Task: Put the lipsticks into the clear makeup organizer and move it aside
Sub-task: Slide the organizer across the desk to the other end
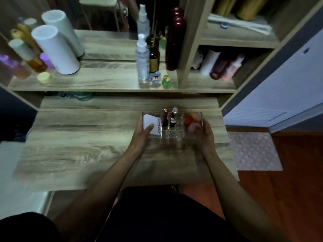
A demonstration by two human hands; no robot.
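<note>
The clear makeup organizer (176, 135) sits on the right part of the wooden desk (83, 145). Two lipsticks stand upright in its middle slots: a dark red one (165, 117) and a black one with a clear cap (173, 116). A white box with lettering (153, 125) fills its left section, and orange and pink sponges (191, 122) fill the right. My left hand (142, 135) grips the organizer's left end with the thumb on the white box. My right hand (206, 133) grips its right end.
A raised shelf (104, 81) behind holds white cylinders (56, 49), a spray bottle (142, 62), a dark bottle (175, 41) and small figurines (160, 80). Cubbies on the right hold more bottles (222, 67). The desk's right edge drops to a wood floor with a mat (253, 151).
</note>
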